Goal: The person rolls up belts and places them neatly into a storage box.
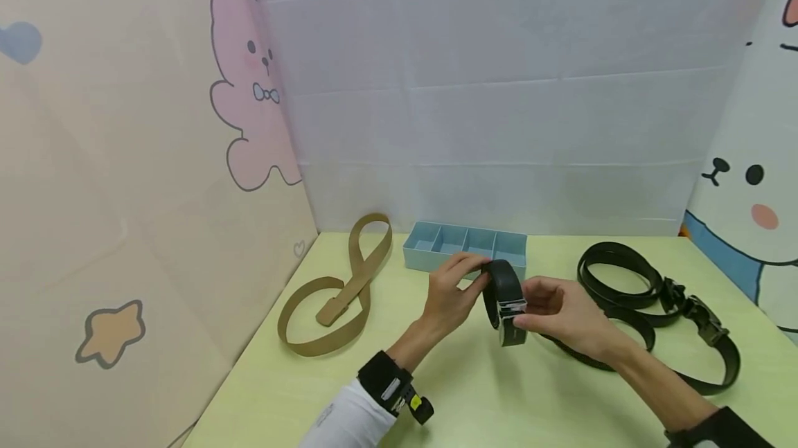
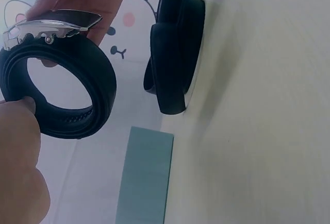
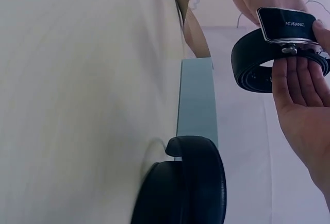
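A black leather belt [image 1: 506,284], rolled into a coil with a silver-edged plate buckle [image 3: 289,25], is held up above the table between both hands. My left hand [image 1: 451,291] pinches the coil from the left, its thumb [image 2: 20,126] against the roll in the left wrist view. My right hand [image 1: 570,314] holds the buckle end; in the right wrist view the thumb lies on the buckle plate and the fingers reach under it into the coil. Lettering shows on the plate.
A tan belt [image 1: 326,347] lies looped on the pale yellow table [image 1: 461,399] at left. A blue compartment tray [image 1: 420,260] stands at the back. Black belts [image 1: 623,314] lie looped at right, one with a clip buckle [image 1: 704,321]. Fabric walls surround the table.
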The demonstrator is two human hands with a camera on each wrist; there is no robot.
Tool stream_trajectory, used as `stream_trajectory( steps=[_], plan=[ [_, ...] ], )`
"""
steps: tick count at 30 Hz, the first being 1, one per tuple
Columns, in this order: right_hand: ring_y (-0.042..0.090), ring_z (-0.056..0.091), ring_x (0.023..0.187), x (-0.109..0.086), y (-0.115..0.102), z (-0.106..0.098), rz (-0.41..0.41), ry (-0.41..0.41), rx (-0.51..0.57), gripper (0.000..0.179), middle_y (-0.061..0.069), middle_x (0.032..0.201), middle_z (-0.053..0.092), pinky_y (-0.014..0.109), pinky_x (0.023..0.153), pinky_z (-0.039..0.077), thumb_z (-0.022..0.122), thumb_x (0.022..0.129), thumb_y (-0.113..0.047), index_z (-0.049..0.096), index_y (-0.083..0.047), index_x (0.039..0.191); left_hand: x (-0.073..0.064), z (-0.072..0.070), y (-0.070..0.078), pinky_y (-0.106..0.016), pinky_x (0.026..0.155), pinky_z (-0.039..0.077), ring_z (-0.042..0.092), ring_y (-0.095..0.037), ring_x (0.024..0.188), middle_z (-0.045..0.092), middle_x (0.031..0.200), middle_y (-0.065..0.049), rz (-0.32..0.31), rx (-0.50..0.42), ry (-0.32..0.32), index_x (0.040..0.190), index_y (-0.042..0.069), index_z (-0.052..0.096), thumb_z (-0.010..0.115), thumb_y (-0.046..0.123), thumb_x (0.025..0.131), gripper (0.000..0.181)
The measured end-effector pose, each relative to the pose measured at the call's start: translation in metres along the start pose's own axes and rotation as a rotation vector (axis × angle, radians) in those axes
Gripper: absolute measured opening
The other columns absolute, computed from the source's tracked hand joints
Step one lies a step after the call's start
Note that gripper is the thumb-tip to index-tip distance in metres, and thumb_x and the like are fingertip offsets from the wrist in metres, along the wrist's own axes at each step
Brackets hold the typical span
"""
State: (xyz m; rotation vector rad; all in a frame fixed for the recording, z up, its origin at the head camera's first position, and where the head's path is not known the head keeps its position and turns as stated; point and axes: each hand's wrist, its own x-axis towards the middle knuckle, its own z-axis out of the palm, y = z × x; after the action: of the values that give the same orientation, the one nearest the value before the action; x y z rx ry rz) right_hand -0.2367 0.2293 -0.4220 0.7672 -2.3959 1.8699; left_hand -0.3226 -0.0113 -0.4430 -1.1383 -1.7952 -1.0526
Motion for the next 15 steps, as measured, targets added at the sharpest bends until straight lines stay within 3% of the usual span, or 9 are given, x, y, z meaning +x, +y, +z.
stream_trajectory(
  steps=[3,7,12,15],
  plan=[
    [0.008,0.083,0.102,0.001,-0.006,-0.002,0.02,0.078,-0.046,0.034,-0.004,0.108,0.085,0.027,0.085,0.068,0.085,0.099,-0.002,0.071,0.01,0.127,0.01,0.002,0.001,-0.02,0.101,0.063,0.083,-0.028,0.109,0.081,0.119,-0.015,-0.072,-0.006,-0.014,0.125,0.001,0.08,0.085,0.001,0.099,0.026],
    [0.006,0.081,0.1,0.004,-0.011,-0.008,0.091,0.179,-0.142,0.037,-0.007,0.11,0.083,0.027,0.083,0.066,0.087,0.101,-0.017,0.073,0.002,0.13,0.015,0.003,0.003,-0.023,0.101,0.065,0.084,-0.03,0.111,0.083,0.122,-0.016,-0.235,-0.117,-0.079,0.126,0.002,0.081,0.079,0.007,0.106,0.02],
    [-0.003,0.077,0.103,0.015,-0.01,-0.017,0.152,0.261,-0.218,0.043,-0.008,0.115,0.08,0.024,0.086,0.063,0.086,0.104,-0.03,0.073,-0.004,0.135,0.014,0.003,0.004,-0.023,0.106,0.062,0.082,-0.029,0.123,0.083,0.134,-0.015,-0.481,-0.361,-0.278,0.144,0.007,0.076,0.064,0.019,0.116,0.033],
    [-0.01,0.074,0.108,0.024,-0.009,-0.023,0.145,0.275,-0.235,0.044,-0.005,0.119,0.08,0.022,0.09,0.062,0.084,0.105,-0.03,0.072,-0.003,0.138,0.018,0.004,0.002,-0.023,0.11,0.06,0.078,-0.024,0.131,0.079,0.142,-0.013,-0.556,-0.435,-0.382,0.155,0.012,0.069,0.064,0.025,0.114,0.043]
  ],
)
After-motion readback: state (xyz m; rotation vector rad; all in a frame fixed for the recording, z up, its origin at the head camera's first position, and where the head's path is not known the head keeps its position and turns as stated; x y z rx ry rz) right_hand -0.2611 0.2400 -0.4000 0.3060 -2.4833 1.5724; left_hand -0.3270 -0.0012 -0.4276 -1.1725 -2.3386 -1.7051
